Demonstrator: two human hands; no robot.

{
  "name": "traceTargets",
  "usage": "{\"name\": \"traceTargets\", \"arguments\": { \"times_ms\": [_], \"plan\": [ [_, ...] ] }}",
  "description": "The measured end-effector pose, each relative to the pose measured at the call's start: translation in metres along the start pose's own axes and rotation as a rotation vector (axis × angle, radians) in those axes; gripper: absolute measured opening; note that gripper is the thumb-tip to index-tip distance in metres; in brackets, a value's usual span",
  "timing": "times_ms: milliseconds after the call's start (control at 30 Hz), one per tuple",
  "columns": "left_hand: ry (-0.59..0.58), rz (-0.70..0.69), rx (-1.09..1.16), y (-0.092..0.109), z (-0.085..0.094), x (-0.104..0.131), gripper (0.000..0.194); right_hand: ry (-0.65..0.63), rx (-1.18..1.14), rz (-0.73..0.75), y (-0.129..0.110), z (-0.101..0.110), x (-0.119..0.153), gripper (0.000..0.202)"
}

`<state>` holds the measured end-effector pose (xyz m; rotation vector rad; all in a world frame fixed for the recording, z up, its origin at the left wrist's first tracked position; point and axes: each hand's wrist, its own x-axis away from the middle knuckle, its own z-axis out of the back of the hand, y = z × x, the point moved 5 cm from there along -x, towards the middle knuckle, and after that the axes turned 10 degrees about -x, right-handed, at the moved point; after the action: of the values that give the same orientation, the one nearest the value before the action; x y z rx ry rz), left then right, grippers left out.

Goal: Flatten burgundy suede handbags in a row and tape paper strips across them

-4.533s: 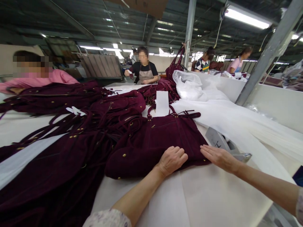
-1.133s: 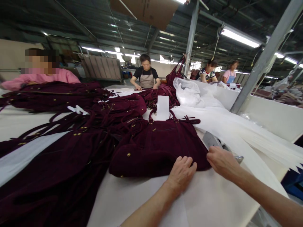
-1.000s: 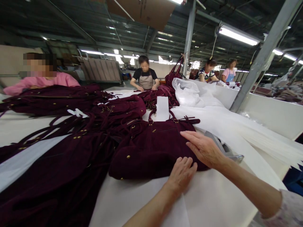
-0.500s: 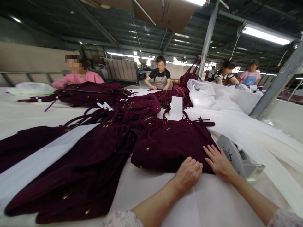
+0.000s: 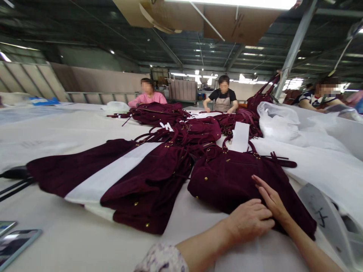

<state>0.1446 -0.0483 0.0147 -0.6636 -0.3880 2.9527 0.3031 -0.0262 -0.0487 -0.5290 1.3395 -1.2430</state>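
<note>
Maroon bag [image 5: 227, 181], contents hidden: our right hand [image 5: 272, 201] straight-fingered over it, gripping nothing; left hand [image 5: 249, 220] half-curled at bottom edge, grip unclear.

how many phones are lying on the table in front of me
2, it seems, both at the table's left, cut off by the picture's edge: the nearer phone and the other phone just beyond it. More could hide under the maroon bags.

A dark maroon, suede-like fabric handbag [image 5: 227, 181] with brass-coloured studs and two looped handles is laid down on the white-topped bench [image 5: 85, 241]. Its handles are pointed toward the far side, a narrow tab is extended beside them, and its near edge is partly hidden.
</note>
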Motion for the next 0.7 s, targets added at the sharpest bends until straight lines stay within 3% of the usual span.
{"name": "traceTargets", "arguments": {
  "times_ms": [67, 133, 233, 367, 533, 633, 700],
  "plan": [
    [-0.015, 0.145, 0.017, -0.025, 0.035, 0.015, 0.032, -0.009, -0.012, -0.032, 0.008, 0.004, 0.004, 0.050],
    [-0.124, 0.319, 0.013, -0.059, 0.060, 0.034, 0.055, -0.014, -0.012, -0.049, 0.008, 0.008, 0.004, 0.052],
    [-0.359, 0.487, -0.013, -0.107, 0.076, 0.060, 0.066, 0.013, -0.012, -0.056, 0.002, 0.010, 0.002, 0.053],
    [-0.472, 0.559, 0.023, -0.139, 0.071, 0.075, 0.059, 0.021, 0.056, -0.061, -0.001, 0.009, 0.003, 0.052],
    [-0.476, 0.657, 0.000, -0.150, 0.047, 0.085, 0.030, -0.039, 0.152, -0.038, -0.004, 0.007, 0.004, 0.052],
    [-0.516, 0.749, -0.011, -0.156, 0.031, 0.090, 0.023, -0.109, 0.197, -0.011, -0.007, 0.003, 0.004, 0.054],
    [-0.515, 0.764, -0.042, -0.158, 0.030, 0.087, 0.023, -0.153, 0.213, -0.005, -0.008, 0.001, 0.004, 0.054]
  ]
}}
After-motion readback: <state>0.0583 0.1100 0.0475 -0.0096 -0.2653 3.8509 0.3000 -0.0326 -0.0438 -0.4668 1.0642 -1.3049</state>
